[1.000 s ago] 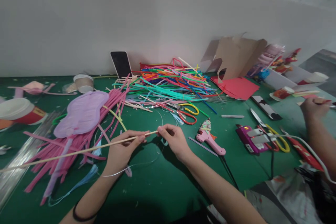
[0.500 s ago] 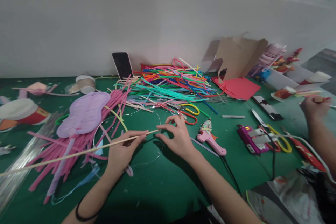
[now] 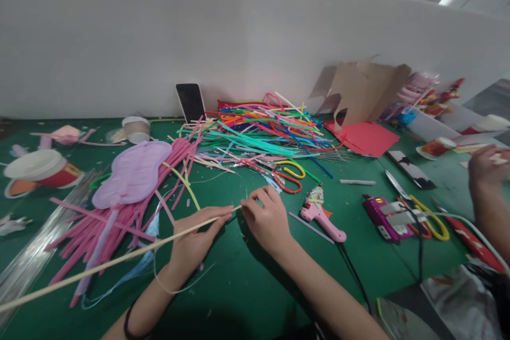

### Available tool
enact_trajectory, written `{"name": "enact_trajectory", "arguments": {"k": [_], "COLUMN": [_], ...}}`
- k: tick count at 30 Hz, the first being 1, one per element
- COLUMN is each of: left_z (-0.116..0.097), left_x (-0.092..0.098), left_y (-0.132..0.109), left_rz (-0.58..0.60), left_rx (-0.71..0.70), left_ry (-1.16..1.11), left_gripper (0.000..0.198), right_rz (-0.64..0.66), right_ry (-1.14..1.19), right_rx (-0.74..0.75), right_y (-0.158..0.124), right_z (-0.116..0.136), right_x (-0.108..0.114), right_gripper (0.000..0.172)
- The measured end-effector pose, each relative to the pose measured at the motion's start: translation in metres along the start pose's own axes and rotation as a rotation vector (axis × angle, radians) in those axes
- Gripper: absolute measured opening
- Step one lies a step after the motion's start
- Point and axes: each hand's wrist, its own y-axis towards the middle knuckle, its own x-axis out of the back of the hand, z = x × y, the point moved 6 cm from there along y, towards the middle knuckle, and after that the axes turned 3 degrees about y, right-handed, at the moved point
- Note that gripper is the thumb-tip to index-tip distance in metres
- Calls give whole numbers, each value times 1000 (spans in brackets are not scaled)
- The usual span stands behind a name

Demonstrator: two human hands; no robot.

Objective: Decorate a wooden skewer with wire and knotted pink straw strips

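Stick point(image 3: 99, 268) is running 8-to-2 o'clock above the table point(image 3: 239, 287). Left hand point(image 3: 195, 244) is pinching it near the tip. Right hand point(image 3: 269, 220), at 3 o'clock, is pinching the tip itself.

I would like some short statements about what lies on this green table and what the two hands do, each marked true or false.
1. The left hand holds a wooden stick. True.
2. The right hand grips the pink glue gun. False: the glue gun lies on the green table beside that hand, whose fingers meet the stick's tip.
3. A dark phone leans against the white wall. True.
4. The scissors lie on top of the phone. False: they lie on the table, at the edge of the coloured straw pile.
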Motion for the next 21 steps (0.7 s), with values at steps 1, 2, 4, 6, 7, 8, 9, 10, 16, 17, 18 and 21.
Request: {"name": "enact_trajectory", "arguments": {"k": [1,2,4,6,7,8,9,10,16,17,18,21], "left_z": [0,-1,-1,1,3,5,8,11,17,17,17,15], "left_x": [1,2,3,2,2,2,2,2,7,8,8,10], "left_y": [0,0,-1,-2,-3,-3,-3,-3,3,3,3,2], "left_rz": [-20,-37,-59,-73,-81,-88,-99,-106,-127,-131,-139,-167], "left_rx": [-1,-1,-3,9,28,57,92,130,222,215,203,146], "left_ry": [-5,-12,-31,-49,-58,-71,-91,-115,-162,-148,-130,-50], "left_gripper": [11,10,9,9,10,12,16,19,21,21,22,22], "right_rz": [1,3,10,27,41,56,72,89,181,200,225,308], "right_ry": [7,19,44,72,90,110,135,165,391,421,448,532], "right_rx": [8,14,13,-7,-22,-40,-62,-86,-217,-233,-246,-269], "right_y": [0,-1,-1,-1,-1,-1,-1,-2,-8,-9,-9,-8], "right_z": [2,3,3,1,0,-1,-1,0,16,18,18,12], "right_x": [-1,-2,-4,-6,-7,-9,-10,-12,-25,-28,-31,-37], "right_gripper": [21,21,21,21,20,17,14,12,12,11,11,12]}}
